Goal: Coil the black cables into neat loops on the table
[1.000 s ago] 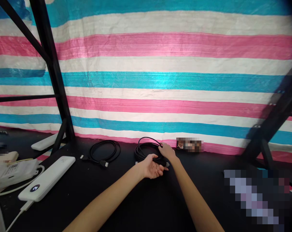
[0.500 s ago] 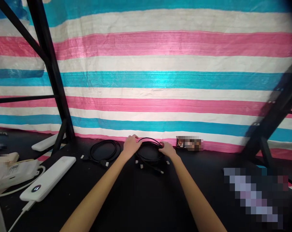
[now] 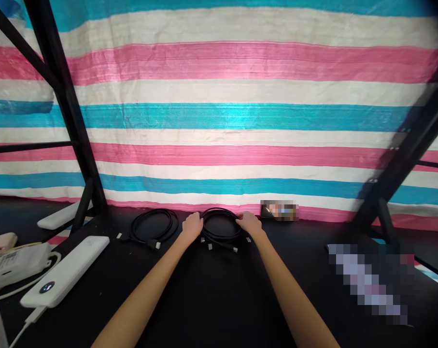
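Between my two hands, a coiled black cable bundle (image 3: 223, 238) with several silver-tipped plugs rests on the black tabletop by the striped sheet. My left hand (image 3: 192, 226) is closed at the left edge of the coil, its fingertips against the loops. At the coil's upper right, my right hand (image 3: 250, 223) pinches the outer loops between thumb and fingers. A second coiled black cable (image 3: 154, 227) with silver connector ends lies apart, to the left of my left hand.
A white power bank (image 3: 68, 270) with a lit display and a plugged-in cable lies at left. White adapters (image 3: 19, 266) sit beyond it. Black frame posts (image 3: 68, 116) rise on both sides. A blurred box (image 3: 278, 210) stands at the back; a blurred flat item (image 3: 367, 285) lies right.
The raised upper loop has been lowered onto the coil, which looks neater. My left hand has moved slightly down and closed. The view has shifted a little.
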The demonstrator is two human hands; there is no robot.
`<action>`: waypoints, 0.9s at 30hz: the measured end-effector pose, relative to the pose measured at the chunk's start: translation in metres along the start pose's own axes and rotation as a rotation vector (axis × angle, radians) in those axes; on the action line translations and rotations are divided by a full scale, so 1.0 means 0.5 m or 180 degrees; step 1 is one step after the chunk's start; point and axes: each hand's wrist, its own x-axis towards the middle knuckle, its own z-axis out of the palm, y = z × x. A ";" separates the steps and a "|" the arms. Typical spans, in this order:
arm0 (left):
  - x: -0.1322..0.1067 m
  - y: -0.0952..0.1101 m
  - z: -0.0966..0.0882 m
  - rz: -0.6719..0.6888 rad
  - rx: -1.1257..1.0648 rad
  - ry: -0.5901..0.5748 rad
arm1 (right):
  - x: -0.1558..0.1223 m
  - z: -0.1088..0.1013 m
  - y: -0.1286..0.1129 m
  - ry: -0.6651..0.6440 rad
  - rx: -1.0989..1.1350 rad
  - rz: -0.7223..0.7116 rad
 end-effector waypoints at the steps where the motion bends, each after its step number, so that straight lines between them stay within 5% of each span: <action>1: 0.004 -0.003 0.000 0.0028 -0.0035 0.0023 | 0.000 0.001 0.001 0.0001 0.0004 -0.0008; 8: 0.006 0.006 0.009 0.0012 -0.0193 0.0051 | 0.002 0.005 -0.002 -0.0006 0.0009 -0.0021; 16: -0.012 0.004 -0.009 -0.0167 0.0321 0.0606 | -0.010 -0.012 -0.008 0.0007 0.0095 0.0017; 22: 0.019 -0.093 -0.118 -0.0947 0.0576 0.1183 | -0.040 -0.096 -0.050 0.0327 0.0186 -0.0224; 27: 0.015 -0.203 -0.163 -0.1874 0.0609 0.1121 | -0.084 -0.146 -0.101 0.0687 0.0703 -0.0624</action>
